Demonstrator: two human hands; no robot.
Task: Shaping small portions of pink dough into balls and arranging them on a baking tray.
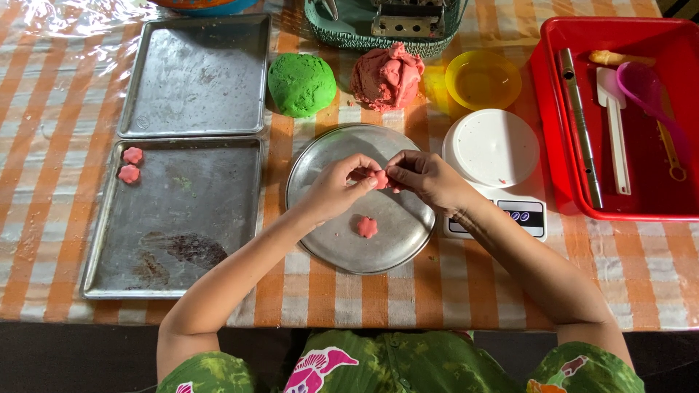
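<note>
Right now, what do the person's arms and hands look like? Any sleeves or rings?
Both arms are bare from shoulder to wrist, with no sleeves. The left hand and right hand show no gloves, and I can see no rings, watch or bracelets. The person wears green clothing with a pink flower pattern.

I see an orange-and-white checked tablecloth [58, 182], a bright green dough ball [301, 84], a pink dough lump [386, 76], a yellow plastic bowl [483, 79], a red plastic tray [655, 211], a white kitchen scale [492, 149] and grey metal baking trays [175, 218].
</note>
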